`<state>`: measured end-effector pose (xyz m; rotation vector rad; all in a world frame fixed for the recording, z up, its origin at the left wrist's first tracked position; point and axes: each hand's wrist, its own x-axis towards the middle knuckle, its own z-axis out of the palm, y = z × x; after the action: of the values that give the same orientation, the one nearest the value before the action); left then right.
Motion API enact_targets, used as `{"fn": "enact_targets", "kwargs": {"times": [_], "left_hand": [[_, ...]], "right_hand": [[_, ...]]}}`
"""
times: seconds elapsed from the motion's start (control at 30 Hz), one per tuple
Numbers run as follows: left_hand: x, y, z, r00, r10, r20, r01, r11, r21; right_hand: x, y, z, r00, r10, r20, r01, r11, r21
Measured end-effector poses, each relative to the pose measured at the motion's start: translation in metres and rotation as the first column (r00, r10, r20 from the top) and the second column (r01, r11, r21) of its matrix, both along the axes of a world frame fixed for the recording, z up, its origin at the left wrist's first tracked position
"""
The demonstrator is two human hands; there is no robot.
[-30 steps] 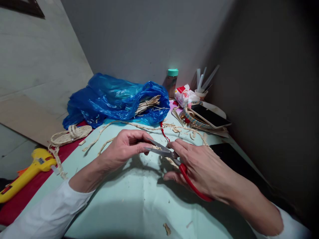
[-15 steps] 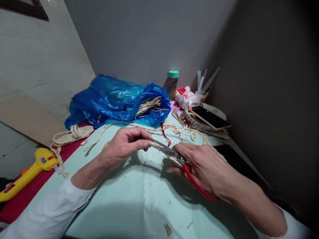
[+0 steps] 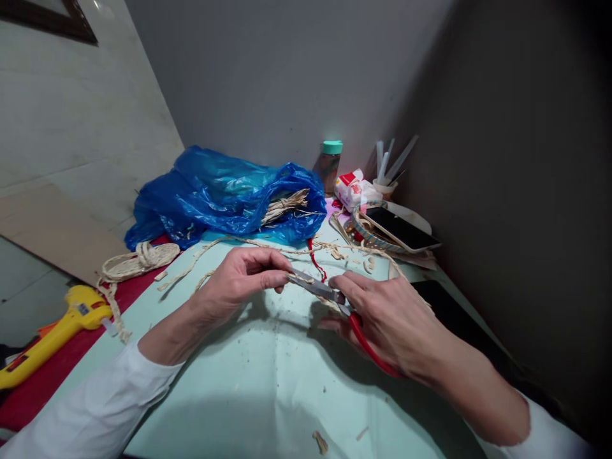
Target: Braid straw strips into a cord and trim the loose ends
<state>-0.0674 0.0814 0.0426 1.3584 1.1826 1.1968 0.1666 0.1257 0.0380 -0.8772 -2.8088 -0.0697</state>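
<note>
My right hand (image 3: 377, 312) is closed around red-handled scissors (image 3: 318, 288), their blades pointing left toward my other hand. The thumb and fingers of my left hand (image 3: 251, 274) pinch the end of a braided straw cord (image 3: 299, 278), right at the scissor tips. Part of the cord lies against the blades, and some straw shows beneath them by my right hand. A longer stretch of straw cord (image 3: 248, 241) curves across the table behind both hands. Just past the scissors lies a red string (image 3: 315, 258).
A blue plastic bag (image 3: 215, 191) holding dry straw (image 3: 285, 207) lies at the back. Left are a coiled straw piece (image 3: 143, 258) and a yellow glue gun (image 3: 71, 319). Back right stand a green-capped bottle (image 3: 329, 162), a tissue pack (image 3: 356, 190) and a phone (image 3: 401, 227) on a basket.
My right hand and the scissors have shifted slightly left, and the scissor blades look closer together. Less of the cord shows along the blades. My left hand keeps its pinch in nearly the same place.
</note>
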Motion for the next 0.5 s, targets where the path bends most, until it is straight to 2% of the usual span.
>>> {"fn": "enact_targets", "kwargs": {"times": [0.13,0.3,0.37,0.43,0.5], "left_hand": [[0.0003,-0.0007,0.0010,1.000,-0.024,-0.015,0.024,1.000,-0.008],[0.0010,0.0004,-0.0014,0.999,-0.042,-0.004,0.042,0.999,-0.028],[0.0010,0.0004,-0.0022,0.999,-0.042,-0.007,0.042,0.999,-0.029],[0.0006,0.0000,-0.0023,0.999,-0.039,-0.011,0.039,0.999,-0.016],[0.0000,-0.0006,-0.0017,0.999,-0.033,-0.013,0.033,0.999,0.004]], "right_hand": [[-0.0026,-0.0007,-0.0019,1.000,-0.001,-0.008,0.002,0.997,0.081],[-0.0019,0.0008,-0.0031,0.999,-0.004,0.041,0.002,0.999,0.054],[-0.0011,0.0022,-0.0021,1.000,-0.009,0.021,0.010,1.000,-0.020],[-0.0002,0.0039,0.0001,0.997,-0.013,-0.071,0.001,0.986,-0.168],[0.0017,0.0054,0.0033,0.975,-0.041,-0.220,-0.041,0.934,-0.354]]}}
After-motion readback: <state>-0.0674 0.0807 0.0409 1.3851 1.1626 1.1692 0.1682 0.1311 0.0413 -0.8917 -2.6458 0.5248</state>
